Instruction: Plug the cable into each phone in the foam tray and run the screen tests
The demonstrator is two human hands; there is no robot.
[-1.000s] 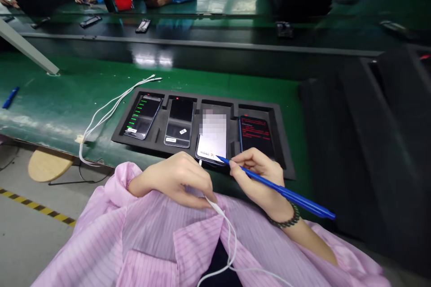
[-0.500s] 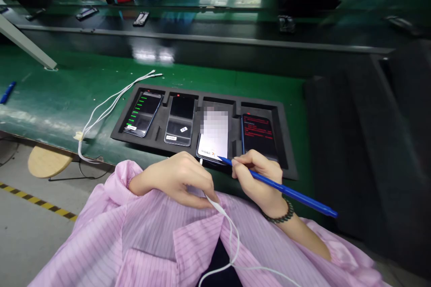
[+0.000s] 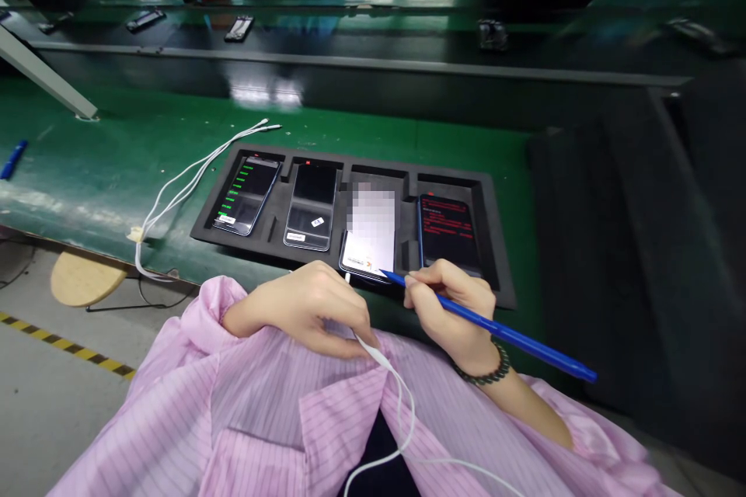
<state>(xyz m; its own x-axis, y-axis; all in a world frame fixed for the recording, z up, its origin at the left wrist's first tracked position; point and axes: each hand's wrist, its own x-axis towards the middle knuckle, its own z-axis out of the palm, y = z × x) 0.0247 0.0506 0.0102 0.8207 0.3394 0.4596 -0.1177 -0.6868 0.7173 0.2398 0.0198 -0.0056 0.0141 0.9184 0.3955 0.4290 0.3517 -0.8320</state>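
Note:
My right hand [image 3: 451, 314] is closed round a blue pen [image 3: 513, 338], whose tip is at the lower edge of a phone with a bright white screen [image 3: 368, 237]. Below that phone, my left hand [image 3: 318, 309] pinches a white cable [image 3: 402, 404]; a white plug shows at the phone's bottom edge. The phone lies in the third compartment of a black foam tray [image 3: 501, 248]. Beside it are a phone with red text [image 3: 448, 229] on the right, a dark phone [image 3: 311, 202] and a phone with green text [image 3: 248, 194] on the left.
White cables [image 3: 186, 178] lie left of the tray on the green table [image 3: 116, 147]. Dark foam [image 3: 606, 248] stands at the right. Beyond, a black conveyor [image 3: 350, 35] carries several devices, and people in blue sleeves handle phones. A blue marker [image 3: 12, 159] lies far left.
The pen and my right hand have shifted slightly to the right. My left hand is nearly unmoved. Across the conveyor, a person has lowered a phone.

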